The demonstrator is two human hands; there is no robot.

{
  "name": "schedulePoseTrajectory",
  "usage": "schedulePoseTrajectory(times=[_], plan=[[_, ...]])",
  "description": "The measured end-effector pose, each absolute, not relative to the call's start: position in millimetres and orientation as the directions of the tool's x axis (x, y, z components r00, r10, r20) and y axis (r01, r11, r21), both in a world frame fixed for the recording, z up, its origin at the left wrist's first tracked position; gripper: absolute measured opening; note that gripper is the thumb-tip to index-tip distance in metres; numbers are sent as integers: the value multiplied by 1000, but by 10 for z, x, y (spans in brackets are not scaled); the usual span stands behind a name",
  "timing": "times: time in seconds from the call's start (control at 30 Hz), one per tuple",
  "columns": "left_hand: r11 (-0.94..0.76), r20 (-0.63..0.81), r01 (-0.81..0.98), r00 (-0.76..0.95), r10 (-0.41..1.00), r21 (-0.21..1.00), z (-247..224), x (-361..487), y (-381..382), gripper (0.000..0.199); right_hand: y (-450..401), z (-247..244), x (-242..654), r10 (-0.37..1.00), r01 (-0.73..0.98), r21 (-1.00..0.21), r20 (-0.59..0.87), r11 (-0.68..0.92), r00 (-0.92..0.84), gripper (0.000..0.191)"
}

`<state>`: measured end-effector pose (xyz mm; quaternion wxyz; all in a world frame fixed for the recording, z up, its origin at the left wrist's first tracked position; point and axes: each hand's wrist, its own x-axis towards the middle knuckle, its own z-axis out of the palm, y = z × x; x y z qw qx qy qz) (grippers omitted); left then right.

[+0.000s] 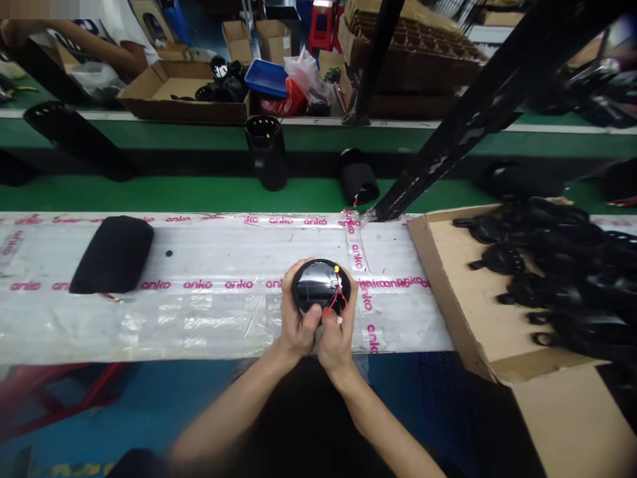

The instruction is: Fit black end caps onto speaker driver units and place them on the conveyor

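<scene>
Between my two hands is a rounded black housing [314, 282], its glossy hollow end turned up toward me. Red wires with a yellow connector and a white connector [340, 320] come out at its right side. My left hand [298, 315] wraps the left side, thumb on the near rim. Around the right side curls my right hand [341, 325], its thumb close to the red wires. Farther left on the wrapped bench lies a black fabric-covered piece [114, 255] with a short wire at its near edge.
At right, a cardboard box [472, 318] holds several black strapped parts [562, 265]. A dark slanted post [448, 133] rises behind the bench. Black housings [269, 156] [358, 176] lie on the green belt [199, 192]. A co-worker's arm [99, 50] shows at upper left.
</scene>
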<state>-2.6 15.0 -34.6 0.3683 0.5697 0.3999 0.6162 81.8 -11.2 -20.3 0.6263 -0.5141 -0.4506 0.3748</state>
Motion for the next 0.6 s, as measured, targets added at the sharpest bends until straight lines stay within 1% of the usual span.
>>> schedulePoseTrajectory(times=[0.07, 0.13, 0.17, 0.23, 0.27, 0.33, 0.37, 0.4, 0.43, 0.5, 0.53, 0.57, 0.6], plan=[[-380, 382, -47, 57, 922, 924, -272, -176, 207, 70, -116, -197, 810, 934, 0, -984, 172, 181, 315, 58], [-248, 267, -108, 243, 933, 963, -102, -350, 333, 71, -115, -197, 807, 934, 12, -984, 175, 180, 311, 57], [-148, 178, -113, 333, 926, 983, 17, -429, 418, 67, -114, -197, 803, 933, 16, -983, 181, 185, 311, 57], [-2, 14, -25, 456, 890, 1000, 285, -542, 607, 54, -114, -193, 789, 931, 16, -980, 193, 198, 309, 57], [24, -53, 62, 509, 859, 998, 415, -572, 698, 51, -117, -189, 784, 932, 15, -980, 193, 198, 305, 57], [3, -152, 257, 565, 811, 966, 622, -581, 839, 46, -134, -173, 804, 941, 13, -984, 174, 178, 290, 59], [-28, -176, 327, 576, 798, 945, 687, -566, 882, 45, -146, -160, 840, 950, 10, -988, 151, 154, 274, 61], [-58, -177, 361, 583, 793, 931, 725, -545, 905, 43, -155, -142, 900, 962, 4, -992, 122, 125, 246, 64], [-79, -159, 359, 587, 794, 930, 737, -520, 912, 41, -158, -117, 984, 977, -4, -996, 90, 93, 194, 67], [-95, -90, 282, 578, 811, 955, 711, -476, 890, 36, -130, -39, 1215, 999, -47, -998, 42, 44, 27, 72], [-96, -58, 239, 564, 824, 966, 686, -460, 871, 34, -90, 17, 1347, 998, -73, -997, 35, 31, -57, 72], [-93, -37, 208, 548, 835, 974, 663, -449, 853, 33, -31, 85, 1477, 994, -108, -994, 41, 29, -104, 68], [-89, -28, 193, 535, 844, 977, 645, -442, 838, 32, 48, 164, 1593, 994, -126, -992, 43, 30, -97, 58]])
